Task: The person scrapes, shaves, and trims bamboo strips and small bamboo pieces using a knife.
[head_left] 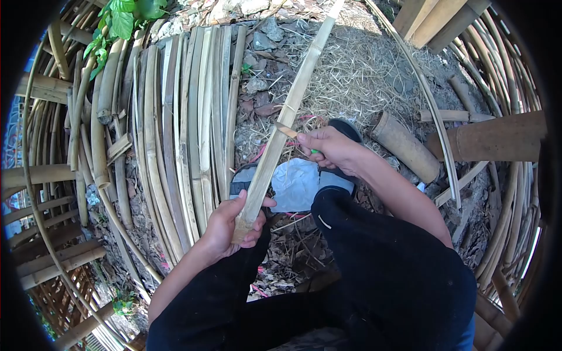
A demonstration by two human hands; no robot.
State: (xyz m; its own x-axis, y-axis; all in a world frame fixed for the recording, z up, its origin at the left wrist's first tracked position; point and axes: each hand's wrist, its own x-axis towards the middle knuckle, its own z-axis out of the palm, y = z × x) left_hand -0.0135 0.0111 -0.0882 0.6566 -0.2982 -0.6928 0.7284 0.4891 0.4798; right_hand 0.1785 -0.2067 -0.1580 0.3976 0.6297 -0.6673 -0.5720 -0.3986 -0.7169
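Observation:
A long split bamboo strip (281,117) slants from near my lap up to the top of the head view. My left hand (229,225) is wrapped round its lower end. In my right hand (332,147) is a knife (287,130), its blade lying across the strip about midway along. A bit of green shows at the knife's handle; the fingers hide the rest. A pale crumpled sheet (295,184) lies on the ground between my shoes, under the strip.
Many split bamboo strips (175,128) lie side by side on the left. A cut bamboo tube (405,146) rests at the right, near a thick bamboo pole (497,139). Straw shavings (363,76) cover the ground ahead. Bamboo fencing (52,175) stands along both sides.

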